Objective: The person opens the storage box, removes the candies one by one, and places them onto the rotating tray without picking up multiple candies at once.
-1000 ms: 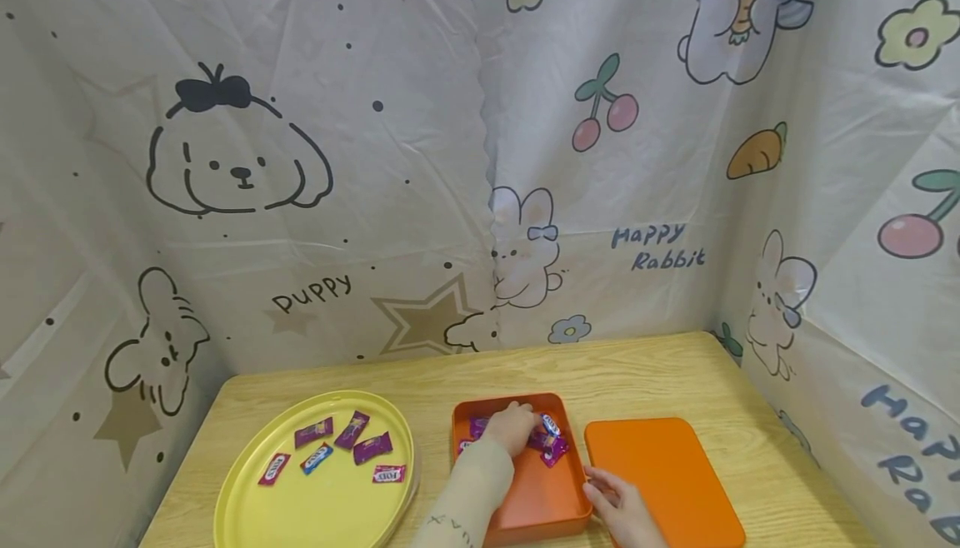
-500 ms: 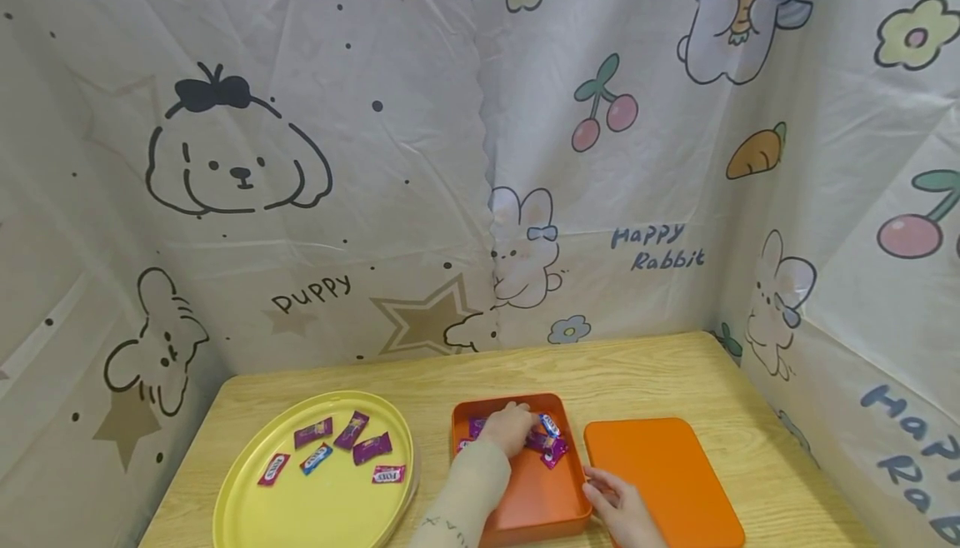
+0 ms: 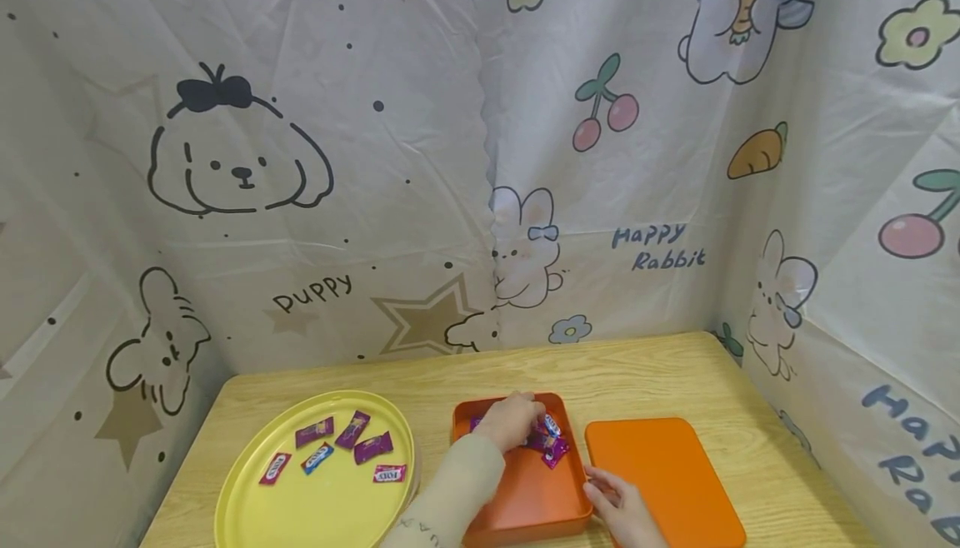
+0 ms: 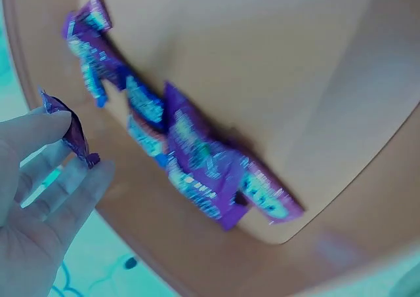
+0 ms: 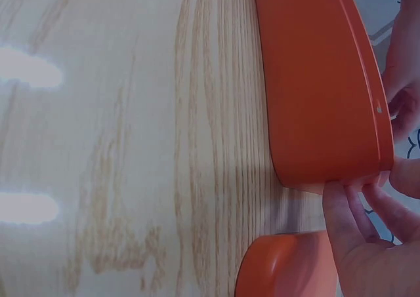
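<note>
Over the far end of the orange box (image 3: 532, 502), my left hand (image 3: 510, 420) pinches a purple-wrapped candy (image 4: 73, 133) between thumb and fingers. Below it in the left wrist view, a row of wrapped candies (image 4: 197, 159) in purple, blue and red lies along the inside of one box wall. The head view has part of this pile (image 3: 551, 440) to the right of my left hand; the hand covers some of it. My right hand (image 3: 624, 508) holds the box's right side near its front corner, fingers against the outer wall (image 5: 321, 100) and thumb by the rim.
A round yellow tray (image 3: 300, 523) at the left bears several purple, red, pink and blue candies (image 3: 352, 430). To the right of the box lies a flat orange lid (image 3: 667, 473). Behind the wooden table (image 3: 637, 365) hangs a printed cloth (image 3: 420, 156).
My left hand has risen slightly and moved toward the back wall of the box, and its wrist has turned. My right hand stays at the box's side.
</note>
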A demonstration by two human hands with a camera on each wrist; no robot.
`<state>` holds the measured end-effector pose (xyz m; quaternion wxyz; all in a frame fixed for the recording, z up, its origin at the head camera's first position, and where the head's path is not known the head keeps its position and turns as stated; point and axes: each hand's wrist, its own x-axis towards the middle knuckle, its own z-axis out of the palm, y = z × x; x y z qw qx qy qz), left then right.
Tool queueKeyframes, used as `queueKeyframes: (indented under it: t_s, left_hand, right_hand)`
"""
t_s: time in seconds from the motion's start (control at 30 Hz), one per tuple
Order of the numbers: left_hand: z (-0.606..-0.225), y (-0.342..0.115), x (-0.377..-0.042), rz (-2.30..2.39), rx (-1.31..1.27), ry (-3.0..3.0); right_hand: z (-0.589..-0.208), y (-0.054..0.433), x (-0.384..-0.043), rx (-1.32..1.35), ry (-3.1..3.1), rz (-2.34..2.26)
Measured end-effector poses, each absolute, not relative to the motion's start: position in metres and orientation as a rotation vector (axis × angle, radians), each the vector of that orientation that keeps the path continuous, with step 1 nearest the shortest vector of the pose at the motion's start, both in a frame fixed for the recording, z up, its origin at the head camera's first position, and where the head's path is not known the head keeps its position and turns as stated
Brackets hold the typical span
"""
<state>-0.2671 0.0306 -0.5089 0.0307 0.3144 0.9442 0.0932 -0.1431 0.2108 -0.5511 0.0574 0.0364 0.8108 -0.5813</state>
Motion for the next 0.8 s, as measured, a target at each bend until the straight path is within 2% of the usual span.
queueKeyframes:
  t_s: [0.3, 0.8]
  left_hand:
    - [-0.488, 0.017, -0.262, 0.312, 1.119, 2.908]
    - [-0.474, -0.055, -0.255, 0.49, 1.249, 2.927]
  right_hand:
    - [-0.554, 0.211, -0.143, 0.1, 2.476, -1.77]
    - [-0.552, 0.211, -0.143, 0.086, 2.47, -1.751]
